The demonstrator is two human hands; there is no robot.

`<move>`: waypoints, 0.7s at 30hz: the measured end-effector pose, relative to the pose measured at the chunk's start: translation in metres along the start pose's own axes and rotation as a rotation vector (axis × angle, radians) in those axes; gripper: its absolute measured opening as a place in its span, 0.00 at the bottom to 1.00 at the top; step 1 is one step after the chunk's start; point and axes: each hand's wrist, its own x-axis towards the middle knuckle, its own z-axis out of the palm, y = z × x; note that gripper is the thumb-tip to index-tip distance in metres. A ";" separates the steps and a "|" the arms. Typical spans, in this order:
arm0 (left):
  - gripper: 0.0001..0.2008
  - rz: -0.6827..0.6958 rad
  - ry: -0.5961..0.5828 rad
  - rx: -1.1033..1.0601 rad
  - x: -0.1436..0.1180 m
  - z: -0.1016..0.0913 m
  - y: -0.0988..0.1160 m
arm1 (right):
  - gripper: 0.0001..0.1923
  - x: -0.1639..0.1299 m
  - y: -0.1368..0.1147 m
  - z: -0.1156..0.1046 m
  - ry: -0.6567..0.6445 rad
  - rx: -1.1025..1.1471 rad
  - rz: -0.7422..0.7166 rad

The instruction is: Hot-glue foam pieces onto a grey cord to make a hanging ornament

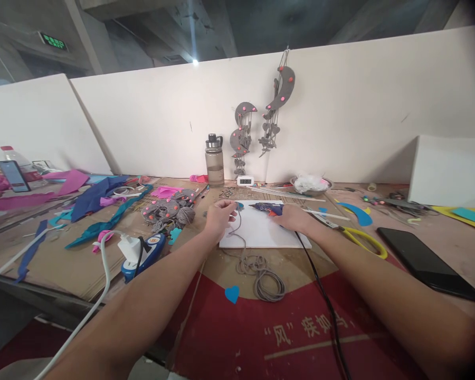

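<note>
Your right hand (291, 217) grips the glue gun (267, 209), nozzle aimed left over the white board (261, 232) on the desk (451, 243). Your left hand (218, 215) has its fingers pinched on the grey cord (239, 224), which trails to a coil (267, 282) near a blue heart (231, 293). Scissors (358, 238) lie just to the right.

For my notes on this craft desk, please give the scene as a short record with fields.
left hand: left hand pinches the thin grey cord
right hand: right hand has its grip on the blue hot-glue gun
surface: flat white board
cord end: coiled on the table
nearby: yellow-handled scissors, black phone
</note>
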 end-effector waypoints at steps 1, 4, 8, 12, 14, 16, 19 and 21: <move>0.09 -0.013 -0.006 0.016 0.000 0.000 -0.003 | 0.23 0.001 0.000 0.000 -0.020 0.016 0.040; 0.08 -0.011 -0.019 0.000 0.002 -0.001 -0.007 | 0.22 0.000 -0.004 -0.005 0.005 0.112 0.132; 0.10 0.019 0.006 -0.069 0.008 -0.005 -0.003 | 0.18 -0.008 -0.017 -0.008 0.195 0.352 0.098; 0.10 0.055 0.089 -0.161 0.012 -0.011 0.009 | 0.19 -0.022 -0.036 -0.003 0.286 0.734 -0.106; 0.10 0.052 0.137 -0.176 0.012 -0.013 0.015 | 0.19 -0.030 -0.045 -0.001 0.285 0.911 -0.271; 0.10 0.066 0.153 -0.175 0.012 -0.016 0.019 | 0.18 -0.038 -0.052 -0.001 0.253 0.999 -0.391; 0.10 0.095 0.138 -0.188 0.011 -0.017 0.021 | 0.12 -0.048 -0.057 -0.003 0.219 0.951 -0.451; 0.10 0.105 0.130 -0.197 0.011 -0.017 0.021 | 0.11 -0.051 -0.058 -0.003 0.226 0.888 -0.464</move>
